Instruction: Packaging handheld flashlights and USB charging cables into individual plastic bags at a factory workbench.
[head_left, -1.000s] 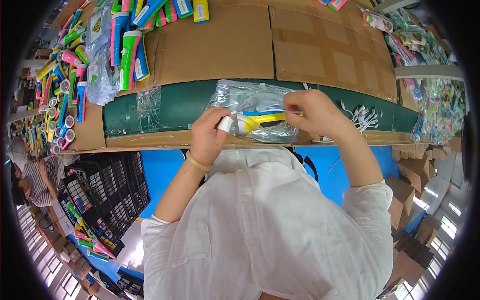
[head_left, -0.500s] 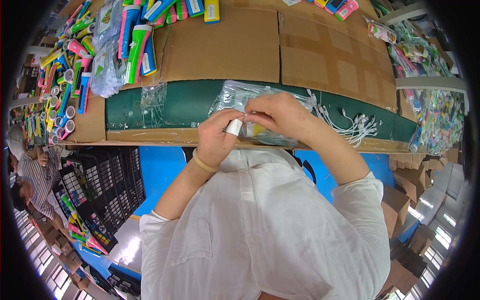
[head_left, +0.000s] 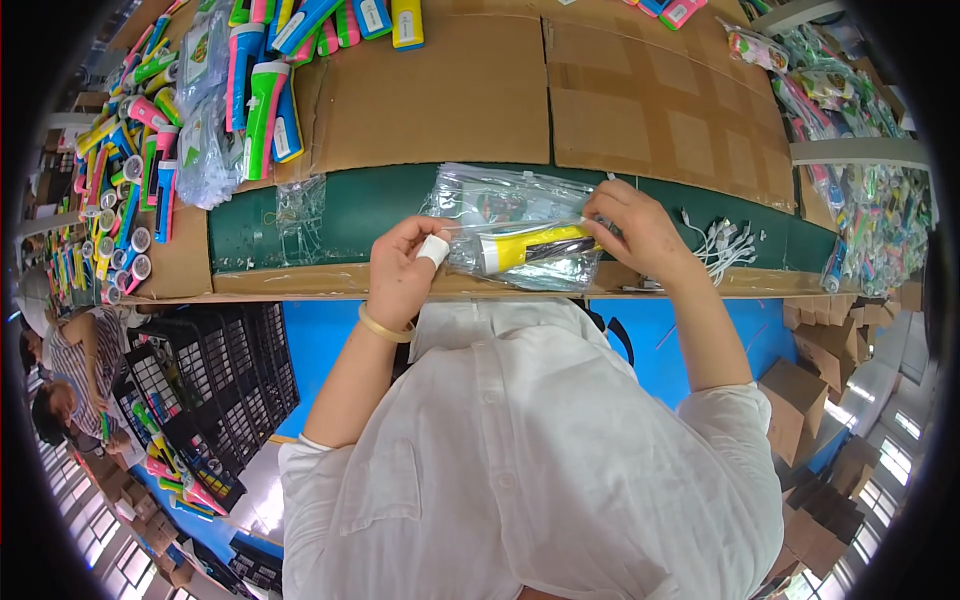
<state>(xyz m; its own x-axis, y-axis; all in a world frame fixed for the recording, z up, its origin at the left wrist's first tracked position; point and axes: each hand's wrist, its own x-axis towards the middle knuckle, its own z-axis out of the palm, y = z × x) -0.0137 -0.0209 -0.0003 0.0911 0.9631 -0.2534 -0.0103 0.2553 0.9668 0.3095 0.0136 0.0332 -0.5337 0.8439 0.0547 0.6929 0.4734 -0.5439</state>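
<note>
A clear plastic bag lies at the table's near edge in front of me. Inside or beneath its film shows a yellow flashlight with a dark strip along its side; which of the two I cannot tell. At the bag's left end, my left hand pinches the plastic between thumb and fingers. White wrapping covers its thumb, and a pale band circles the wrist. My right hand grips the bag's right end with bent fingers. Just beyond that hand is a bundle of white cables.
Colourful flashlights and clear packaging bags crowd the left side. Flat cardboard covers the table's far part. More packed bags pile up at right. Black crates stand at lower left, near another person.
My hands were close together over the bag and have spread to its two ends, the right one moving right. The yellow flashlight, mostly covered before, now shows between them.
</note>
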